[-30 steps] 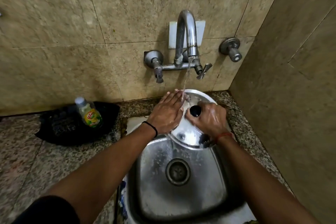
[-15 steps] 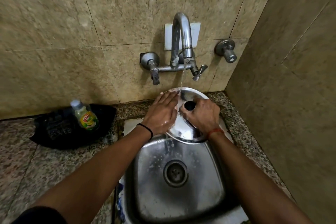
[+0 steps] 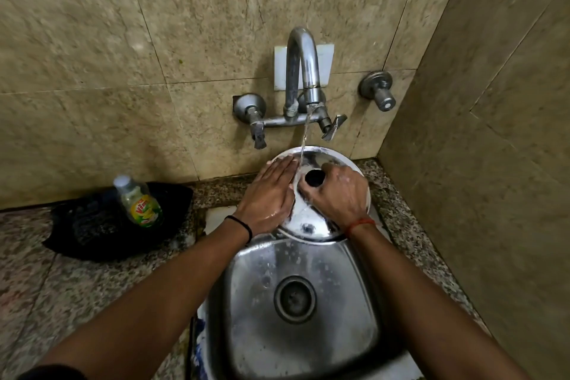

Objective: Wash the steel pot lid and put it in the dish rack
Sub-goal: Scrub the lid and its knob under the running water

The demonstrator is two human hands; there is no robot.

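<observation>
So the steel pot lid (image 3: 320, 160) is tilted over the far end of the steel sink (image 3: 354, 311), right under the tap (image 3: 300, 71), with a thin stream of water (image 3: 303, 139) landing on it just left of the black knob (image 3: 314, 176). The right hand (image 3: 337, 193) has its fingers curled around that knob — gripping it to hold the lid up. The left hand (image 3: 270, 194) lies flat on the lid's left side, fingers straight and together, palm pressed on the wet metal. There's a black band on the left wrist and a red thread on the right one.

Over on the left, well apart from the sink, a small bottle of dish soap (image 3: 138, 202) stands on a black cloth (image 3: 92, 225) spread on the speckled granite counter (image 3: 37, 287). A second valve (image 3: 377, 91) sticks out of the tiled wall to the right of the tap.
</observation>
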